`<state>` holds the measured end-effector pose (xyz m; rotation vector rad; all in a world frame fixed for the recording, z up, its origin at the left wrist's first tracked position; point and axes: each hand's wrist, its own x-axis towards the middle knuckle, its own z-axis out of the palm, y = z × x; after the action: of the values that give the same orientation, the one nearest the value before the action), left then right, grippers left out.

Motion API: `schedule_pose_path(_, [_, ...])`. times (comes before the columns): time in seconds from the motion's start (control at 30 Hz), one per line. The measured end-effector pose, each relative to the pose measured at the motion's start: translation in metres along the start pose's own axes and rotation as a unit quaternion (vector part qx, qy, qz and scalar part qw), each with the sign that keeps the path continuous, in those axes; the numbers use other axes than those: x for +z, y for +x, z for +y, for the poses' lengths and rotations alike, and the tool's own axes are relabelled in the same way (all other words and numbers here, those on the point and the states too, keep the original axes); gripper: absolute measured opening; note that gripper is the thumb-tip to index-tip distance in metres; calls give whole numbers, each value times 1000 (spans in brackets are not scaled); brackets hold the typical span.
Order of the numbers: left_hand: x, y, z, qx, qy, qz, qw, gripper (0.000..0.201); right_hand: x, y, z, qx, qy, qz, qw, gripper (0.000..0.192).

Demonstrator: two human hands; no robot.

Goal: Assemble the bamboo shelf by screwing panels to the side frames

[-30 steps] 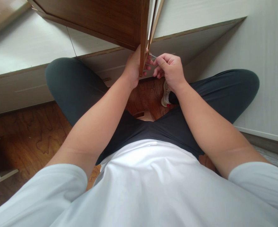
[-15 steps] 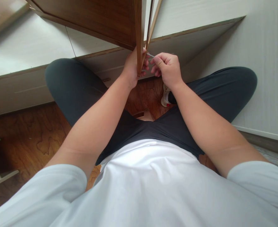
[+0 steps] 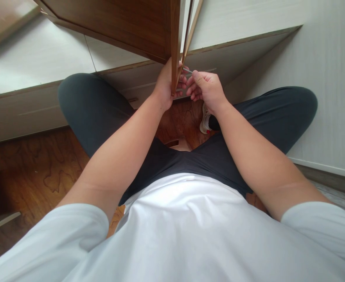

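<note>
A dark brown wooden panel with a framed edge stands tilted, its lower corner toward me. My left hand is wrapped round that corner from the left; its fingertips show on the right side of the edge, and part of the hand is hidden behind the wood. My right hand is closed, thumb and forefinger pinching a thin silver metal rod. The rod's far end meets the panel's narrow edge by my left fingers. Its tip is too small to make out.
Behind the panel runs a pale ledge with a raw wood edge. A brown board lies on it at upper left. A pale wall panel rises at right. My legs spread over a wood-patterned floor.
My right hand has turned slightly and shifted a little down, its thumb now higher on the rod. My left hand keeps its hold on the panel. The whole view has shifted slightly.
</note>
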<state>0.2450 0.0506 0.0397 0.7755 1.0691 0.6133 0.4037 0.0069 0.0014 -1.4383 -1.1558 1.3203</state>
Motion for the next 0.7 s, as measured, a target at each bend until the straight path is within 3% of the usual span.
schedule_pose_path(0.23, [-3,10,-8,9,-52,-18,998,37,1,-5,-6,-7,-40,0,999,61])
schedule_pose_path(0.5, [-12,20,-17,27,-70,-45,996,35,-10,-10,-9,-46,-188,87,977,61])
schedule_pose_path(0.6, [-18,17,-18,42,-50,-42,997,34,-17,-24,-30,-88,-255,142,952,48])
schedule_pose_path(0.7, [-22,11,-16,43,-27,-32,998,34,-18,-52,-76,-115,-209,168,956,37])
